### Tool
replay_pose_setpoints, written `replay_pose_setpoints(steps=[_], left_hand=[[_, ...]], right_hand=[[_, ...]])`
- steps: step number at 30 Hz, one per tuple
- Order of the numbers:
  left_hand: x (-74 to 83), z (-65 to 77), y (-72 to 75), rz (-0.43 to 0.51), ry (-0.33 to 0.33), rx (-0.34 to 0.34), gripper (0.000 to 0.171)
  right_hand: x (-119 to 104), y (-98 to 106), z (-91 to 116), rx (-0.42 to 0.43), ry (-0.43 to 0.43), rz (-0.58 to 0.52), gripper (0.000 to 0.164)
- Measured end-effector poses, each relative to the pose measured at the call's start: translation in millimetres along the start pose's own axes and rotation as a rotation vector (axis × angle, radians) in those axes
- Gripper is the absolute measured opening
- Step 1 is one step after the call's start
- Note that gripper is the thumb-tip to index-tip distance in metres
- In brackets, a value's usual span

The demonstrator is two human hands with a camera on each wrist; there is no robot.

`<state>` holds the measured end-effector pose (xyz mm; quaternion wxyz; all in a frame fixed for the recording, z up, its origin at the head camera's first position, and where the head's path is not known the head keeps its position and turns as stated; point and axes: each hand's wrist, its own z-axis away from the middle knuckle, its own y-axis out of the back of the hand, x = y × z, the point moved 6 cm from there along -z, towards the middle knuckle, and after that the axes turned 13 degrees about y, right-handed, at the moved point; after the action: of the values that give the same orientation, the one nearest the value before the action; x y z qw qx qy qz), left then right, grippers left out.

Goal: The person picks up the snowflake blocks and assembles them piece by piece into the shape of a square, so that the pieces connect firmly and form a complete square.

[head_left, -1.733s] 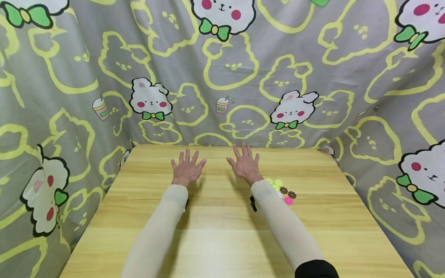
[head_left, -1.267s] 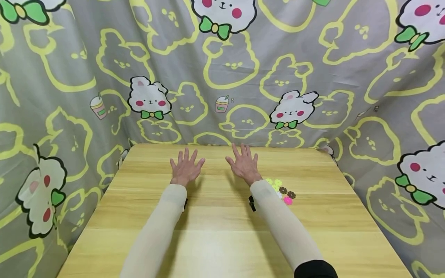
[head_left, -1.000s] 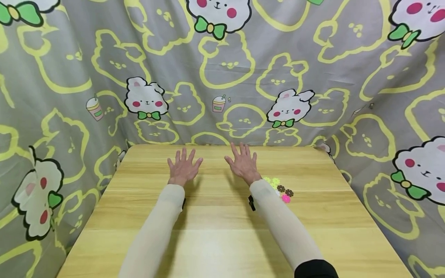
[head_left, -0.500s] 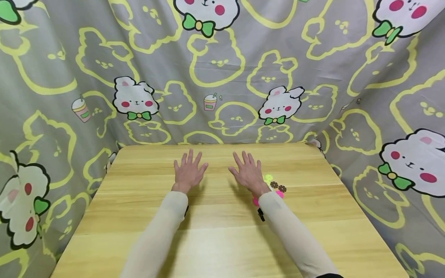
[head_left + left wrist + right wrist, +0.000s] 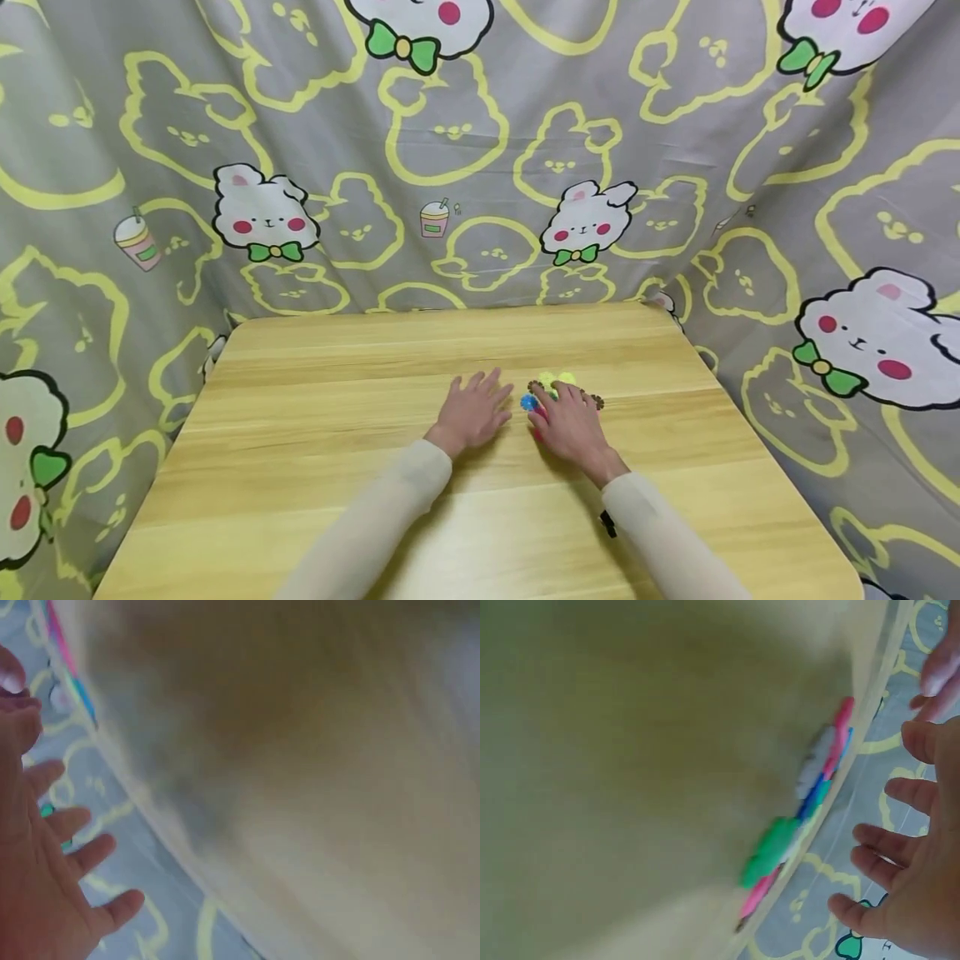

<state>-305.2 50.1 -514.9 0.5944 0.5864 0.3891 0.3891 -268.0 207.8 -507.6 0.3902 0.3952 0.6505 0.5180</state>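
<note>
Several small flower-shaped plastic discs lie together on the wooden table, among them a blue disc (image 5: 528,402), a brown disc (image 5: 597,402) and a yellow disc (image 5: 566,377). Over this cluster is my right hand (image 5: 573,427), fingers spread and hiding part of it; contact is unclear. My left hand (image 5: 471,412) is just left of the cluster, palm down with fingers apart, holding nothing. In the right wrist view the right hand (image 5: 919,862) has loosely bent fingers, with a green disc (image 5: 771,851) beyond them. The left wrist view shows the left hand (image 5: 45,877) with fingers extended.
The wooden table (image 5: 315,417) spreads out on all sides of the discs. A grey patterned curtain (image 5: 480,167) hangs behind the table and along both sides. A black strap (image 5: 607,523) shows at the right sleeve.
Both hands have drawn back from the far part of the table. The left hand has moved right, toward the discs; the right hand has come over them. The head view has shifted slightly.
</note>
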Motion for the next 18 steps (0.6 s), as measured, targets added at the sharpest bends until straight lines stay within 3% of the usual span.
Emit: replay_pose_setpoints(steps=[6,13,18], left_hand=[[27.8,-0.5,-8.7,-0.059,-0.107,-0.014,0.053],[39.0,-0.6,-14.7,-0.129,-0.108,-0.095,0.054],[42.9,-0.6,-10.4,-0.138,-0.113,-0.085,0.052]], right_hand=[[-5.4,-0.9,21.7,0.058,0.036,0.031,0.034],[-7.3,-6.2,31.6,0.002,0.048,0.066,0.027],[-4.4,-7.0,35.5,-0.019,0.043,0.063,0.024]])
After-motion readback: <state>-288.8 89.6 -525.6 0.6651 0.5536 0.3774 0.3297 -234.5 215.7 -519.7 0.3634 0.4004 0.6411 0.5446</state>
